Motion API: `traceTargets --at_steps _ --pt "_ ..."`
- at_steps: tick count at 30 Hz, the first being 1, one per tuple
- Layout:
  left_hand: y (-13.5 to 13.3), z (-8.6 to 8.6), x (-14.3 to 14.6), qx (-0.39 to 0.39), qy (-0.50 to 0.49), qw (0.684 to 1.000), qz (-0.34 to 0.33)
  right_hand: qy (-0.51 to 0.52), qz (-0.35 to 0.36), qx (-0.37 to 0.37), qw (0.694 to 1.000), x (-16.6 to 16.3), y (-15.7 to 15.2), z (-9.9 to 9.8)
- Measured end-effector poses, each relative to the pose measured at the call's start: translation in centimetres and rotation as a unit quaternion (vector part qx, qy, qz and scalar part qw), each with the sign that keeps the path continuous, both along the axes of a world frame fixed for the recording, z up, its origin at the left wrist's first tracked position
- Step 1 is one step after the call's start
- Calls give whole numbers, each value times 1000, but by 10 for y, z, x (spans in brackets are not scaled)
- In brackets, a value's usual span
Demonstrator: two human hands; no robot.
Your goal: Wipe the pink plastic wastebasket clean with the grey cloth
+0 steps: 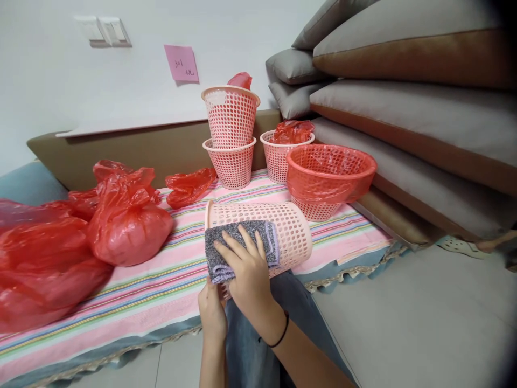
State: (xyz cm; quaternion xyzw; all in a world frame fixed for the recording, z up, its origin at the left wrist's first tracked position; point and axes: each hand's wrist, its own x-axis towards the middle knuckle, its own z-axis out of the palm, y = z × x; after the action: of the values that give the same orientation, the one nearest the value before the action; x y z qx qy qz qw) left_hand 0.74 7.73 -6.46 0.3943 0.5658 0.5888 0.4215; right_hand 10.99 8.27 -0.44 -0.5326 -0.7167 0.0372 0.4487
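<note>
A pale pink perforated plastic wastebasket (293, 229) lies on its side across my lap and the striped cloth, its rim to the left and its base to the right. My right hand (248, 269) is spread flat over a folded dark grey cloth (234, 234) with lilac edging, pressing it against the basket's side. At the basket's rim, near its lower left end, my left hand (212, 310) grips the edge; some of its fingers are hidden behind the rim.
Red plastic bags (129, 231) with contents sit at left. Two stacked baskets (232, 116), another basket (278, 159) holding red plastic, and a basket lined with a red bag (331, 178) stand behind. Grey cushions (404, 113) are piled at right on the striped cloth-covered seat (169, 280).
</note>
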Motion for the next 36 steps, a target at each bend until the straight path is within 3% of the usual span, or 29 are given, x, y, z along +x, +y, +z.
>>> traceTargets --at_steps 9,14,22,29,32,36 --pt "10 13 2 -19 -46 998 -29 -30 12 23 999 5 -17 -32" --pt "12 15 0 -31 -72 994 -69 -40 9 15 999 5 -23 -36" --pt "10 18 1 -3 -42 997 -64 -35 27 10 999 17 -18 -15" --pt "6 10 -1 -26 -33 993 -107 -41 -31 45 998 52 25 22" --pt "5 8 -1 -28 -32 996 -82 -63 -11 23 998 50 37 25" --pt "5 6 -1 -18 -32 997 -73 -76 30 5 997 33 34 14"
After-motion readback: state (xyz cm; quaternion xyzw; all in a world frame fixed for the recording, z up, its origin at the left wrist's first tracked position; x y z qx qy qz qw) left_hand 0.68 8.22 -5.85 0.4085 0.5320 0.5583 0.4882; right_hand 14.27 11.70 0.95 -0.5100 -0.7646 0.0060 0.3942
